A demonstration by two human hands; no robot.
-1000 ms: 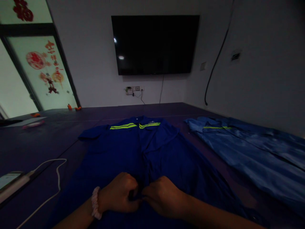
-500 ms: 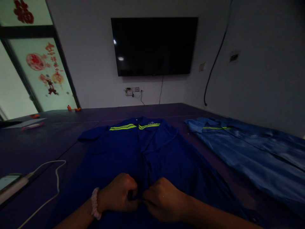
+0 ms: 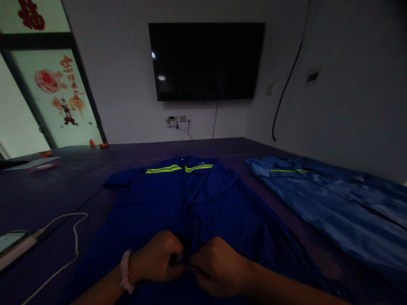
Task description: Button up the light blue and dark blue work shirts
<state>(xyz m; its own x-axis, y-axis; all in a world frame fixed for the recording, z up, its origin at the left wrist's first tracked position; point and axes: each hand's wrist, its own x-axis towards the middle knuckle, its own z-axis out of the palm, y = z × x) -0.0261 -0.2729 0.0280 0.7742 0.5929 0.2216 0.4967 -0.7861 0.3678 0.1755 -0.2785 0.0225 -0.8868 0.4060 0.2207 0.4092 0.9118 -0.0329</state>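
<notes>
The room is dimly lit; a purple surface (image 3: pixel 73 180) extends beneath the fingers (image 3: pixel 199 262) and onward to the far wall. Nearest to me as I look on, the left hand (image 3: pixel 160 256), with a pink scrunchie (image 3: pixel 126 271) around its wrist, and the right hand (image 3: pixel 219 267) face each other, almost tip to tip. The fingers of both are curled inward and pinch the front of a dark blue garment (image 3: pixel 152 207) at its centre line; the exact fold gripped is hidden by shadow and knuckles.

The garment lies spread under the fingers and ahead of them, collar end farthest. Well ahead of the grip, a lime stripe (image 3: pixel 163 169) crosses each side of the chest. A short sleeve (image 3: pixel 122 178) extends ahead and to the left of the fingers; cloth to their right is creased.

Well to the left of the fingers lie a phone (image 3: pixel 11 240) and a loosely curved white cable (image 3: pixel 76 241). To their right, apart from the first garment, a lighter blue garment (image 3: pixel 321 203) is laid out. Far ahead-left are a pale sheet (image 3: pixel 25 164), a pink-edged item (image 3: pixel 44 166) and small orange objects (image 3: pixel 103 145).

Beyond, a black television (image 3: pixel 206 61) is mounted on the wall above sockets (image 3: pixel 176 120). Far left of the fingers stands a glass door (image 3: pixel 54 110) with red decorations; far right, a dark cable (image 3: pixel 288 82) hangs down.
</notes>
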